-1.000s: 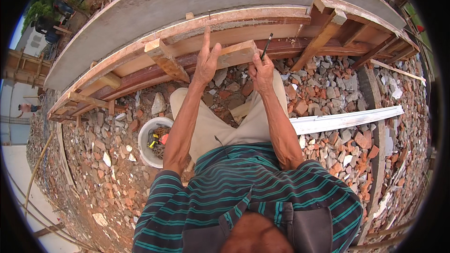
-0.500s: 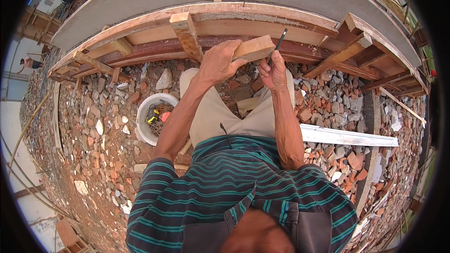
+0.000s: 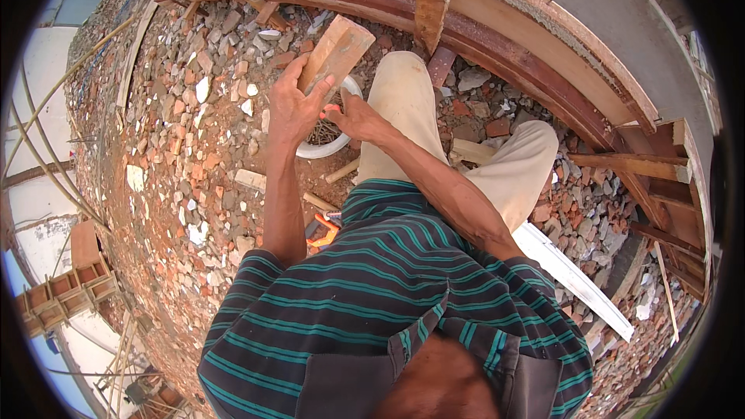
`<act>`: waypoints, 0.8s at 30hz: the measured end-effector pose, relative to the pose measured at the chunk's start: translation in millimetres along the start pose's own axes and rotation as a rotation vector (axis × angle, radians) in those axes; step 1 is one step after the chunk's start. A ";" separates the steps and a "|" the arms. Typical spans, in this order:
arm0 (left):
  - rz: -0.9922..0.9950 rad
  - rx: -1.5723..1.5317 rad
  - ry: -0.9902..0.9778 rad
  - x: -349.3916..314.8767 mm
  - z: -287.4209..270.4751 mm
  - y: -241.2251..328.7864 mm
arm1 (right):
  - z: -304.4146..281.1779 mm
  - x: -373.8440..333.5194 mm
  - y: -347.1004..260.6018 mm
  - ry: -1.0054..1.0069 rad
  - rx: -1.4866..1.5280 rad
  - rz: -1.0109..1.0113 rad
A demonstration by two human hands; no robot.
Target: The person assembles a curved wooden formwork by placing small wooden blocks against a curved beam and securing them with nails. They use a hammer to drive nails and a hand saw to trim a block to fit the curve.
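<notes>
With twelve o'clock straight up the view, the pale-brown, rectangular block of rough wood (image 3: 338, 53) is now between eleven and twelve o'clock, gripped by the left hand (image 3: 290, 109) alone, fingers wrapped along one side and thumb pressed on the other. Half a second ago this block was up near the curved formwork of reddish-brown and tan timber (image 3: 528, 39), with the right hand (image 3: 358, 118) close by its end holding a slim black pencil-like stick. Since then the wearer has turned to the left: the formwork now sweeps from about ten round to four o'clock, and the block is over brick rubble (image 3: 221, 120), apart from the timber. The right hand has crossed over one knee of the beige trousers (image 3: 402, 101) to the round white plastic bucket (image 3: 320, 151) at ten o'clock. Its fingers are bent at the opening, beside a small orange-red object (image 3: 332, 108) and above thin brown pieces (image 3: 322, 133); whether they pinch anything I cannot tell, and the black stick cannot be made out. In effect, the left hand seems to be carrying the block by itself, which leaves the right free to work in the bucket. An orange-handled tool (image 3: 324, 231) lies near half past seven, and a long white strip (image 3: 574, 279) at four.
</notes>
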State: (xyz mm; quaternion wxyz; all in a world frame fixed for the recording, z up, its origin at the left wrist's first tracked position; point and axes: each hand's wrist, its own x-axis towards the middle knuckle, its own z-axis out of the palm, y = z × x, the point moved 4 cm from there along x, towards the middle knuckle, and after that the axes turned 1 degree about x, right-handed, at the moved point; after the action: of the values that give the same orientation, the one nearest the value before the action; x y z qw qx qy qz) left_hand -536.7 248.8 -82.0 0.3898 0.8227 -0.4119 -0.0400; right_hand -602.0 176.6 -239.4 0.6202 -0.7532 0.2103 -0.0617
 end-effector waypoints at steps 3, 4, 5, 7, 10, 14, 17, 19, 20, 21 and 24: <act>-0.047 -0.009 0.043 -4.6 -13.9 -35.2 | -27.4 -35.5 9.3 0.093 0.080 -0.043; -0.077 -0.043 0.030 -3.8 -16.9 -42.3 | -55.6 -53.2 17.7 0.146 0.220 -0.007; -0.095 -0.077 0.021 -1.4 -19.5 -48.8 | -84.9 -73.1 28.0 0.247 0.222 0.015; -0.175 -0.175 -0.060 -13.6 -13.2 -72.9 | -143.8 -119.9 68.3 0.451 0.283 0.093; -0.368 -0.321 -0.159 -49.0 22.1 -115.7 | -231.7 -206.3 103.0 0.759 0.236 0.227; -0.392 -0.403 -0.089 -72.4 56.5 -108.3 | -300.1 -307.4 132.4 1.068 0.078 0.373; -0.345 -0.728 0.036 -37.0 74.1 -86.6 | -297.5 -372.8 188.2 1.090 -0.054 0.504; -0.115 -0.856 -0.186 13.0 82.1 7.9 | -251.8 -394.4 215.9 1.080 0.080 0.686; -0.168 -0.741 -0.122 35.6 87.8 44.0 | -218.3 -405.0 230.2 1.100 0.164 0.760; -0.214 -0.611 -0.038 52.1 92.6 78.1 | -183.5 -415.4 246.8 1.100 0.254 0.819; 0.417 -0.103 -0.237 145.7 148.7 133.1 | -47.6 -459.8 311.6 0.962 0.255 0.979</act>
State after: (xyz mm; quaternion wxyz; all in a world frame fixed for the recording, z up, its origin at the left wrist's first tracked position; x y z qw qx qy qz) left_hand -584.5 7.6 -58.1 0.3801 0.6885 -0.6130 -0.0757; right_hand -1109.3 270.0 -450.8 0.4981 -0.3819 0.7682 -0.1260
